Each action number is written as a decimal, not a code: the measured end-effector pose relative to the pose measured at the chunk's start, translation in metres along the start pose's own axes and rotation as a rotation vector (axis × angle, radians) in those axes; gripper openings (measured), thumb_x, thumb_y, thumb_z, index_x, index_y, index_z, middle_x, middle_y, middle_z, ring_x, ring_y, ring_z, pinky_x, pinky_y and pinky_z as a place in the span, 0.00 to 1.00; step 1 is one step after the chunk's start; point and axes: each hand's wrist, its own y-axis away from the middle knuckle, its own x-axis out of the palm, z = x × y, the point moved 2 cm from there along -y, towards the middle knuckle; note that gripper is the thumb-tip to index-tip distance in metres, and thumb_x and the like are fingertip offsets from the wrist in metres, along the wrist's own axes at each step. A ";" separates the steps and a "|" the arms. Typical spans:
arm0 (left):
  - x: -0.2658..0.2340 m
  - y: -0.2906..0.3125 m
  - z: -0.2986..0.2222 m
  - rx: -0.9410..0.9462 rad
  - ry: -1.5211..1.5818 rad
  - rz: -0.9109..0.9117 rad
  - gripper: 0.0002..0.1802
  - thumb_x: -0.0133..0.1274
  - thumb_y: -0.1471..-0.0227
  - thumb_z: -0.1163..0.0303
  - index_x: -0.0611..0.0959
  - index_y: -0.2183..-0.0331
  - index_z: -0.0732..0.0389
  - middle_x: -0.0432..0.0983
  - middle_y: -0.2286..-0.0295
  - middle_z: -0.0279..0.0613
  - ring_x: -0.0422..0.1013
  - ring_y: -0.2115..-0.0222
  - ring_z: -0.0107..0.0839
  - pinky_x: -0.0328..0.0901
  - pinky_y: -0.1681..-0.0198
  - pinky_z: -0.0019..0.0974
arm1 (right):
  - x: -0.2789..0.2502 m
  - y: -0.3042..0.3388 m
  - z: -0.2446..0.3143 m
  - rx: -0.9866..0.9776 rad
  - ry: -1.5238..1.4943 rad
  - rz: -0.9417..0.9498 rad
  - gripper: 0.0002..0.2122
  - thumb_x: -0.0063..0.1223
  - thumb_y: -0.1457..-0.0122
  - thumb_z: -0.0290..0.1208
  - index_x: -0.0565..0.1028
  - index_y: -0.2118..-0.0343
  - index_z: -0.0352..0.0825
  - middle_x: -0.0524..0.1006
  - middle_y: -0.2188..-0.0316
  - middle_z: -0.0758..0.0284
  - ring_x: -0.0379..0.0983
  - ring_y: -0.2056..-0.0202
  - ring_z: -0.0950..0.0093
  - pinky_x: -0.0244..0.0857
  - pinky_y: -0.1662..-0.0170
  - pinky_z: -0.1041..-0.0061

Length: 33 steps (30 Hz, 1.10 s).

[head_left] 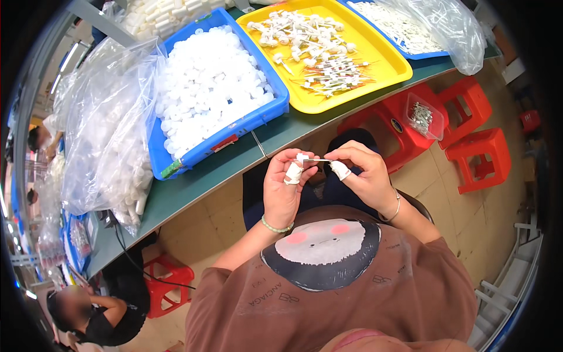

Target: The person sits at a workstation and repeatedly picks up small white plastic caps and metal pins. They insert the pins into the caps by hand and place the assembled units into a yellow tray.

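Above my lap, my left hand (pixel 280 196) pinches a small white plastic cap (pixel 301 157) between thumb and fingers. A thin metal-coloured rod (pixel 318 160) spans the gap from that cap to my right hand (pixel 366 179), whose thumb and forefinger close on its other end. Whether the rod sits inside the cap or only touches it, I cannot tell. White wrapping covers a finger on each hand. Just beyond my hands, on the green table, a blue tray (pixel 275 107) is heaped with white plastic caps (pixel 208 82).
A yellow tray (pixel 384 75) holds white-headed pieces with thin stems. Another blue tray (pixel 425 56) and plastic bags (pixel 105 117) flank the trays. At right, red stools (pixel 478 155) stand, one bearing a clear tub (pixel 423 117) of small metal parts. Another person (pixel 97 314) sits lower left.
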 end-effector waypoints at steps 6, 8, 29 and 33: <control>-0.001 0.001 0.006 -0.058 -0.081 0.053 0.17 0.50 0.43 0.71 0.69 0.53 0.64 0.72 0.56 0.46 0.71 0.56 0.31 0.68 0.51 0.32 | 0.005 -0.006 0.006 -0.423 0.373 -0.061 0.14 0.56 0.54 0.16 0.76 0.61 0.32 0.74 0.70 0.64 0.73 0.70 0.70 0.67 0.69 0.77; -0.001 0.000 0.007 -0.066 -0.054 0.037 0.17 0.50 0.43 0.71 0.69 0.52 0.63 0.72 0.55 0.47 0.72 0.57 0.31 0.68 0.51 0.32 | 0.006 -0.005 0.001 -0.209 0.125 -0.055 0.16 0.57 0.57 0.16 0.75 0.61 0.33 0.74 0.70 0.63 0.73 0.70 0.66 0.68 0.69 0.75; -0.006 0.002 0.017 -0.086 -0.195 0.010 0.19 0.48 0.43 0.73 0.70 0.49 0.63 0.69 0.51 0.50 0.71 0.55 0.34 0.70 0.56 0.32 | 0.011 0.000 -0.002 -0.521 0.359 -0.113 0.14 0.58 0.57 0.16 0.74 0.65 0.32 0.78 0.68 0.62 0.76 0.69 0.66 0.72 0.68 0.73; 0.003 -0.001 0.010 -0.081 -0.094 0.108 0.24 0.47 0.43 0.76 0.65 0.45 0.64 0.63 0.46 0.49 0.73 0.61 0.29 0.71 0.60 0.28 | -0.007 -0.022 0.014 -0.527 0.290 -0.128 0.12 0.59 0.56 0.18 0.75 0.66 0.34 0.78 0.70 0.63 0.77 0.70 0.67 0.72 0.69 0.73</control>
